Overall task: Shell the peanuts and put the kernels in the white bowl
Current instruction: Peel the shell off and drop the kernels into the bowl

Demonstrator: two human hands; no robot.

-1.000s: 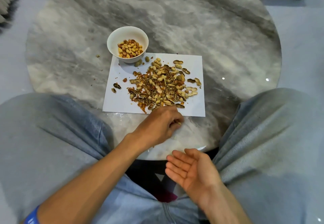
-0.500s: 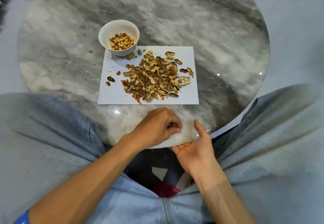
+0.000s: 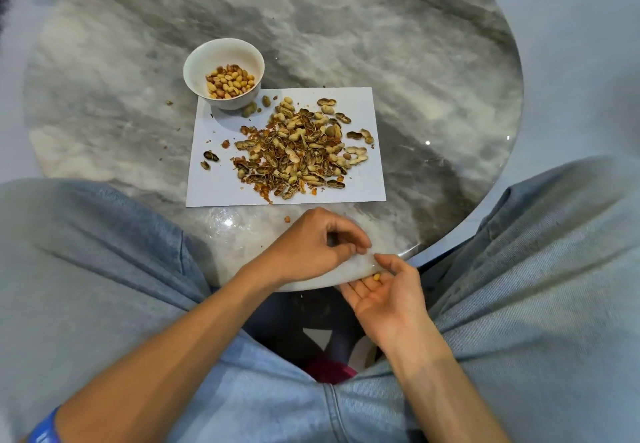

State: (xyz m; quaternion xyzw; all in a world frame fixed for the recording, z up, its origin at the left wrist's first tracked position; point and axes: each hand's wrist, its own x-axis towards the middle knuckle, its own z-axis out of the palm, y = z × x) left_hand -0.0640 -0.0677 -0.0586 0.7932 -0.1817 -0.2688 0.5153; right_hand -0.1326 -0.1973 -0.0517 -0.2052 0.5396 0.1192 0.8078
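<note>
A white bowl [image 3: 194, 72] with several kernels in it stands at the far left corner of a white paper sheet [image 3: 214, 189]. On the sheet lies a pile of peanut shells and peanuts [image 3: 298, 148]. My left hand [image 3: 311, 248] rests at the table's near edge with its fingers curled and the fingertips meeting the thumb; I see nothing between them. Just below the edge, my right hand [image 3: 388, 297] is cupped palm up. One yellow kernel [image 3: 376, 276] lies on its fingers.
The round marble table [image 3: 346, 27] is bare beyond the sheet. A few shell bits [image 3: 209, 159] lie at the sheet's left side, and a crumb [image 3: 287, 219] lies on the table near my left hand. My knees in grey trousers flank the table's near edge.
My right hand rose from my lap to just under the table edge, and a kernel now lies in it. My left hand slid from the paper's near edge to the table edge.
</note>
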